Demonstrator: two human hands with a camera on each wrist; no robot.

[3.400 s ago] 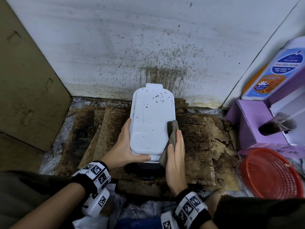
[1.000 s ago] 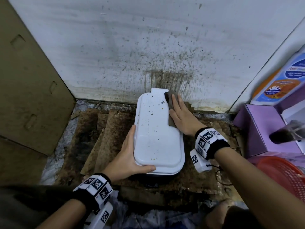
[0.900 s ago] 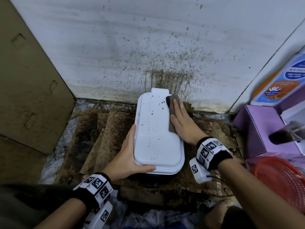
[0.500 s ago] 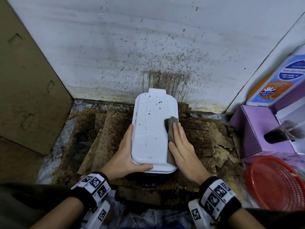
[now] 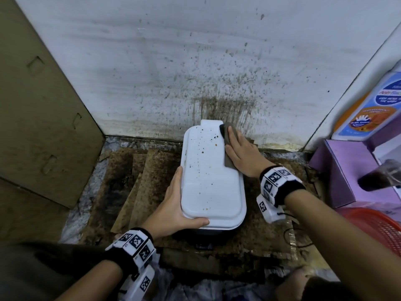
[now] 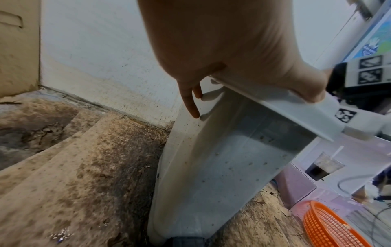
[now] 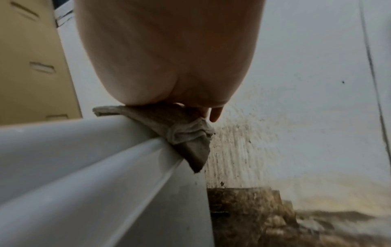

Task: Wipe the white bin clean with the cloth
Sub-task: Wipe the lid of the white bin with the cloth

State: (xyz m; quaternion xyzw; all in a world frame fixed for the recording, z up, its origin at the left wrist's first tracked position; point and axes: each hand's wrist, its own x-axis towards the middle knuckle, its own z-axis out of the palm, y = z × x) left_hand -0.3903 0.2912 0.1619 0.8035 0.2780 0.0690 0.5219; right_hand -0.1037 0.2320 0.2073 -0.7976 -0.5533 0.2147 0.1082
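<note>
Bin (image 5: 211,181) sits on stained cardboard (image 5: 149,170) against the spattered wall (image 5: 195,61), lid shut and speckled brown. Left hand (image 5: 173,205) grips the lid's near-left corner, thumb over the front edge. Right hand (image 5: 243,155) lies flat, fingers straight, pressing the grey cloth (image 5: 226,140) onto the far-right lid edge. Suggest firm overlapping strokes toward the centre specks, refolding the cloth to a clean face and keeping the left brace firm.

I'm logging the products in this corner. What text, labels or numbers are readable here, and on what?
"Anti-Bac…", cut off by the frame edge: bottle label, at right.
Smaller print on that label: too blurred to read.
Wristbands: square coded markers only, no words.
Bin, cloth: no text.
</note>
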